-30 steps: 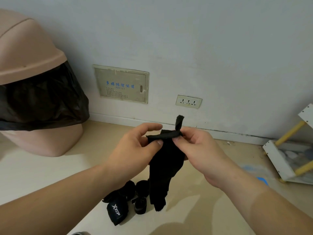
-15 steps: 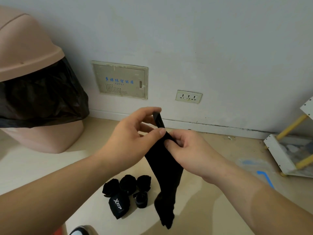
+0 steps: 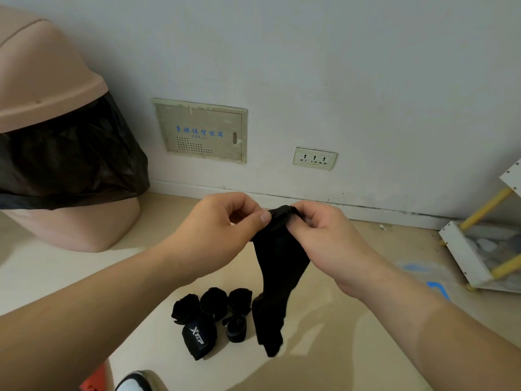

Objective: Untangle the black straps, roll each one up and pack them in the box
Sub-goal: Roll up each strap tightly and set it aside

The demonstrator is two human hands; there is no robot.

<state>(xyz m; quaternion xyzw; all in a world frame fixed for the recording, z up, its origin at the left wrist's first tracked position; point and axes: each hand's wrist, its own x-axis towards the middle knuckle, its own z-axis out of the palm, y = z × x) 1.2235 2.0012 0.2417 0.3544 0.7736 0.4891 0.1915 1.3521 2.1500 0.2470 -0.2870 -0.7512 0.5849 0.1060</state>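
- Black strap [image 3: 279,266] hangs from both hands at mid-view. Its top end is bunched between them and its free end dangles toward 6 o'clock, over the floor [image 3: 352,334].
- Left hand [image 3: 222,230] pinches the strap's top edge between thumb and curled forefinger from the 9 o'clock side.
- Right hand [image 3: 324,238] grips the same bunched end from the 3 o'clock side, with its fingers curled round the fabric. The two hands are close together.
- Rolled straps [image 3: 214,301], three black bundles in a row, lie on the floor at 7 o'clock from the hands, just beside the hanging end.
- Small coil [image 3: 236,330] and a black piece [image 3: 198,338] with a white logo lie just on the near side of that row.
- Pink bin [image 3: 50,88], lined with a black bag [image 3: 70,159], stands at 9 o'clock by the wall.
- Wall panel [image 3: 201,131] sits at 11 o'clock and a socket [image 3: 314,158] at 12 o'clock.
- White rack [image 3: 462,252] with yellow rods stands at 3 o'clock.
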